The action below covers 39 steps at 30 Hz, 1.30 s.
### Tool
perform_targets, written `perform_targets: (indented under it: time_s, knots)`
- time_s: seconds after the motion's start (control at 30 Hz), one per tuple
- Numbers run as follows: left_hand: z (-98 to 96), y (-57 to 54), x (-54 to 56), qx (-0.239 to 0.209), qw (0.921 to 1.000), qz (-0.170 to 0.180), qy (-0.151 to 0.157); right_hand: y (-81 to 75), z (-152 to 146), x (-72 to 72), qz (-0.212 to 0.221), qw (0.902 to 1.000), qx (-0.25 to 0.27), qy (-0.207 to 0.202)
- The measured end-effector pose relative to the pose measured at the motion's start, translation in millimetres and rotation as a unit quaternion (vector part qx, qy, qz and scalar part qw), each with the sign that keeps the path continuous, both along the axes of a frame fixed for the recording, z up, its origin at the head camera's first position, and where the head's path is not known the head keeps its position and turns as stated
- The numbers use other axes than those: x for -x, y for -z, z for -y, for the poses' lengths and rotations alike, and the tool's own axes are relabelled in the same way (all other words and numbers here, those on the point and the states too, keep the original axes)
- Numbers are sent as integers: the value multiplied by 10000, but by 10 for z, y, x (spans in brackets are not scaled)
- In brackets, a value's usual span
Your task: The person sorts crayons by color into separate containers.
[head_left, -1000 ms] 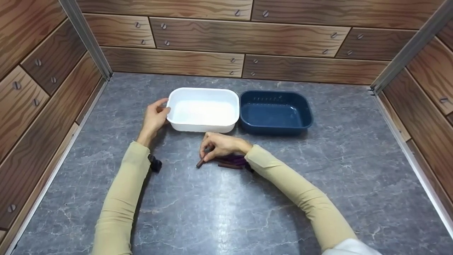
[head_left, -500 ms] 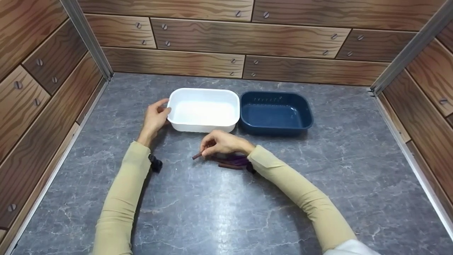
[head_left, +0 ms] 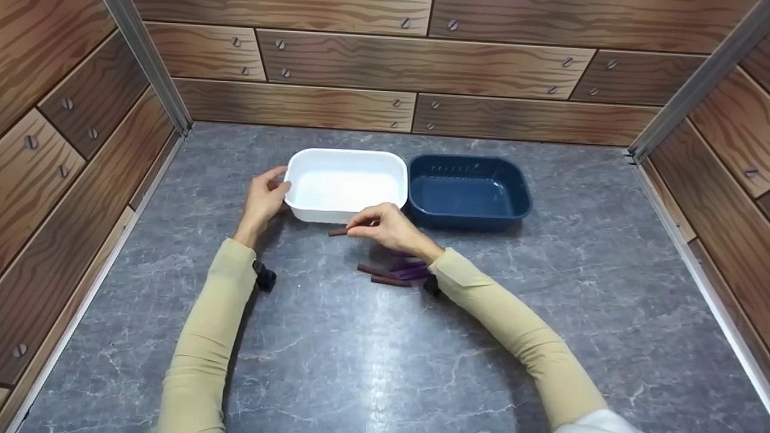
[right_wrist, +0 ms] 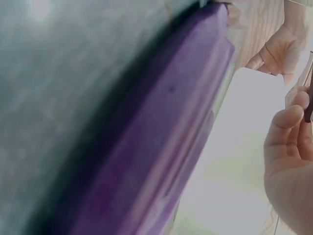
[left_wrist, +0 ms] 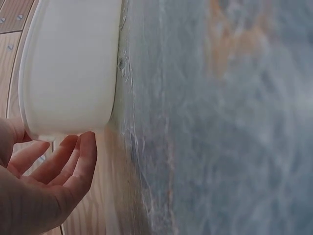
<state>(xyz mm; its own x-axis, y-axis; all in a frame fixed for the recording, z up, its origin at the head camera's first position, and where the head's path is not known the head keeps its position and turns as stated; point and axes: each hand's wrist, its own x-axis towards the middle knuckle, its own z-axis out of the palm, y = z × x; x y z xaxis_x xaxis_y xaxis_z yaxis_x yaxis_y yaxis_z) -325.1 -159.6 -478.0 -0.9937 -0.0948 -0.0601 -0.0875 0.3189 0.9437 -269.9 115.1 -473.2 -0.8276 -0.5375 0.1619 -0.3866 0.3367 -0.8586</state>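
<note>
A short brown stick (head_left: pixel 338 233) is pinched between the thumb and fingers of my right hand (head_left: pixel 391 228), just in front of the white tub (head_left: pixel 346 214). My left hand (head_left: pixel 263 195) holds the tub's left end. In the left wrist view, several curled fingers (left_wrist: pixel 87 156) meet the tub's outer end wall, with the thumb up at the rim. On the table below my right wrist lie two more brown sticks (head_left: pixel 391 281) and several purple strips (head_left: pixel 411 270), partly hidden by the sleeve. One ridged purple strip (right_wrist: pixel 156 132) looms large in the right wrist view.
A dark blue tub (head_left: pixel 469 221) stands right beside the white one, their short sides close together. Wood-patterned panels (head_left: pixel 337 60) wall the grey marbled table (head_left: pixel 313 361) at the back and both sides.
My right hand has lifted the brown stick off the table and carried it up and away toward the white tub's front wall. The left hand has kept its place.
</note>
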Motion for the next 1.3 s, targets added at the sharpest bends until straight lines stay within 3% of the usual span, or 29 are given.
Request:
perform_targets:
  time_s: [0.27, 0.7, 1.03, 1.3]
  knots:
    - [-2, -7, 10, -69, 9999, -90, 95, -110, 0, 40, -40, 9985, 313, 447]
    - [2, -6, -1, -70, 10000, -63, 25, -180, 75, 255, -367, 9946, 517, 825]
    - [1, -9, 4, 53, 10000, -38, 14, -202, 92, 421, 212, 9918, 591, 1114]
    - [-1, -4, 3, 86, 9999, -94, 36, -214, 119, 537, 296, 9944, 86, 1007]
